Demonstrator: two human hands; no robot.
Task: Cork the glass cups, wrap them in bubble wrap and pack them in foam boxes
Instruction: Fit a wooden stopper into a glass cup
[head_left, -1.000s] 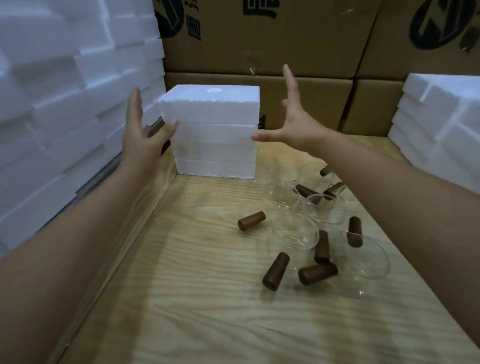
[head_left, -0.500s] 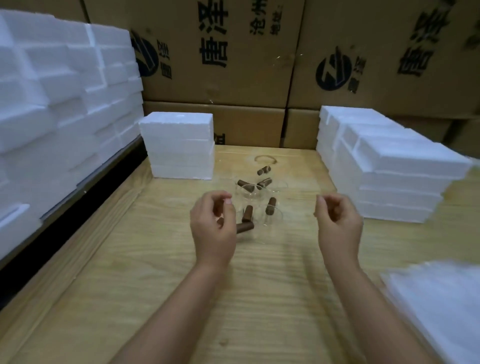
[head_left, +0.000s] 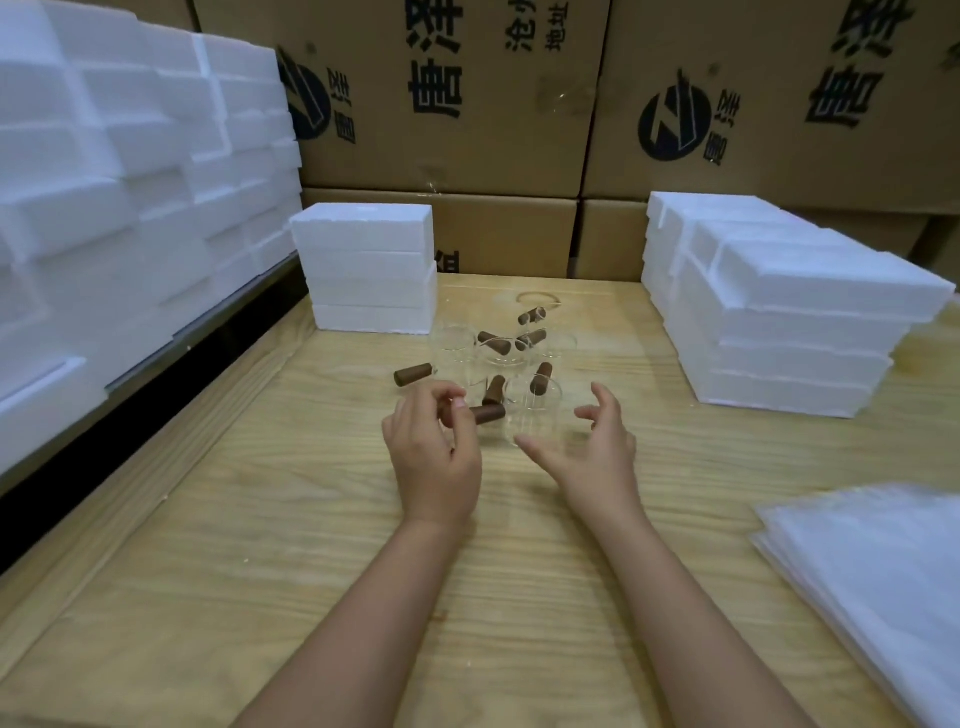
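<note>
The nearest glass cup (head_left: 535, 410) stands upright and uncorked on the wooden table (head_left: 311, 519), and I place everything else from it. Just left of it lies a brown cork (head_left: 491, 413). My left hand (head_left: 436, 462) has its thumb and forefinger curled round the far end of that cork in a narrow pinch. I cannot tell whether the cork is off the wood yet.

On the cup's right, my right hand (head_left: 592, 457) is spread wide and holds nothing. The thumb reaches toward the cup's base and the fingers arch beside its wall, near the glass but, as far as I can see, not touching it.

Behind the cup are the other glass cups (head_left: 457, 348), mixed with loose corks (head_left: 413, 374) lying on their sides. None of these cups looks stoppered. Further behind and to the left is a small stack of foam boxes (head_left: 369, 270). Well off to the right is a larger foam stack (head_left: 779, 312), and nearer me on that side lie the bubble wrap sheets (head_left: 878, 571). Cardboard cartons (head_left: 452, 104) close off the back.

I judge this to be the very start of the corking step, with no wrapping or boxing begun. Next, the right hand needs to close on the cup to steady it. The left then needs to lift the cork, turn it end-down over the mouth and press it in squarely. The glass is thin and crowded by other cups, so I would go gently.
</note>
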